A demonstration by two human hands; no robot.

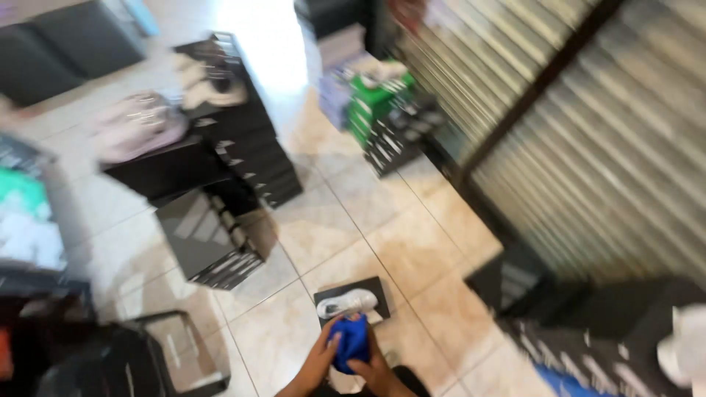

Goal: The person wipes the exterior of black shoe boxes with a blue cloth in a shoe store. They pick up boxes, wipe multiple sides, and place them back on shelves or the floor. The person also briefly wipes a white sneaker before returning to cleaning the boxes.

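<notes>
- Motion blur smears everything; wrists cut off at bottom edge
- Left hand (pixel 318 362) and right hand (pixel 375 369) both clasp blue cloth (pixel 350 344), bunched upright
- White shoe (pixel 347 303) just beyond cloth, lying crosswise on black box lid (pixel 379 288)

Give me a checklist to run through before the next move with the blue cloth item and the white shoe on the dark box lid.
1. Both hands on the soft blue cloth item: ok. The left hand and right hand grip it from either side.
2. White shoe resting on the flat dark box lid: ok; it lies on its side.
3. Blue item apart from the shoe: cannot tell; they overlap in the blurred view.
4. Pale tiled floor beyond the lid free of things: ok.
5. Black shoebox stack standing steady: cannot tell, too blurred.
</notes>
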